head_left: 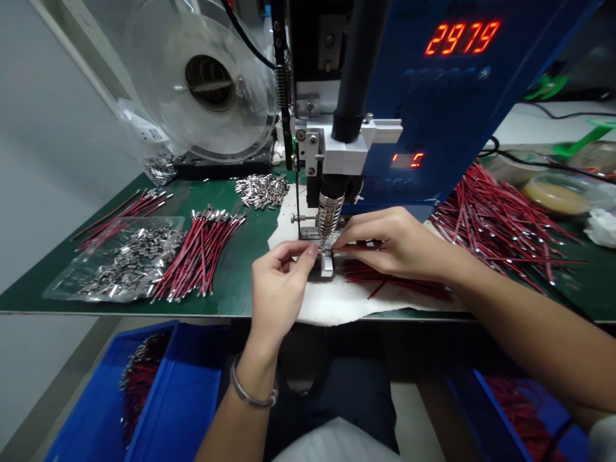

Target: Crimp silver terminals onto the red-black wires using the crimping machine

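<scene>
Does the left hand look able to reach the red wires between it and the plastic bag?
Probably yes: only green tabletop seems to separate the left hand from the red wires, though its fingers are at the spring-bearing tool.

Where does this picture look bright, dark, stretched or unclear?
Head view: red 2979 digits glow vividly; head view: shadow gathers beneath the green tabletop; head view: the right forearm looks stretched, perhaps by a wide lens; head view: what, if anything, the fingers pinch is too small to tell.
</scene>
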The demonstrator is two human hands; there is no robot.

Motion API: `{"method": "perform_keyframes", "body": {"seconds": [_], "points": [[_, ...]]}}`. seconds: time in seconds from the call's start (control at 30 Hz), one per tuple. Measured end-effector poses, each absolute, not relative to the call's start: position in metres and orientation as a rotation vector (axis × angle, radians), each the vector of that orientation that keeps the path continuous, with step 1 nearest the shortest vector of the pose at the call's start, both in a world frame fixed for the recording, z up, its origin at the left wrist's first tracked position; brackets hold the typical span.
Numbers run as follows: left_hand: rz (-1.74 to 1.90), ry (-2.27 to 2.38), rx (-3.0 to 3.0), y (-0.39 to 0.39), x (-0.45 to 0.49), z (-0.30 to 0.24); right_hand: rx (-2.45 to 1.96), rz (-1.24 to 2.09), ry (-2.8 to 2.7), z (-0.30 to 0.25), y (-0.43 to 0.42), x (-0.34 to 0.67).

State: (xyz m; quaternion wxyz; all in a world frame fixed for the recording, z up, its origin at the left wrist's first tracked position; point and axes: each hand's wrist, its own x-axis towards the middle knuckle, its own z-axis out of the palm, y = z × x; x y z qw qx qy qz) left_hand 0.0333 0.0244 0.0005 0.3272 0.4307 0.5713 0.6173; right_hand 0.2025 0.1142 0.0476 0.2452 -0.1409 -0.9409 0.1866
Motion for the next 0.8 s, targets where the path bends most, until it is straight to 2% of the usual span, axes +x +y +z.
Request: {"method": "perform_keyframes", "body": {"seconds": [0.27,0.8], "points": [[1.602,1.533,1.134,0.0253,0.0330,0.0002,-0.305,0.392,-2.610,0.0463,0.1170,0.2051],[1.641,1.478,1.121,0.0242,0.0334,-0.0010,-0.394,0.484,-2.588,0.0457,0.1140,0.2016]]}}
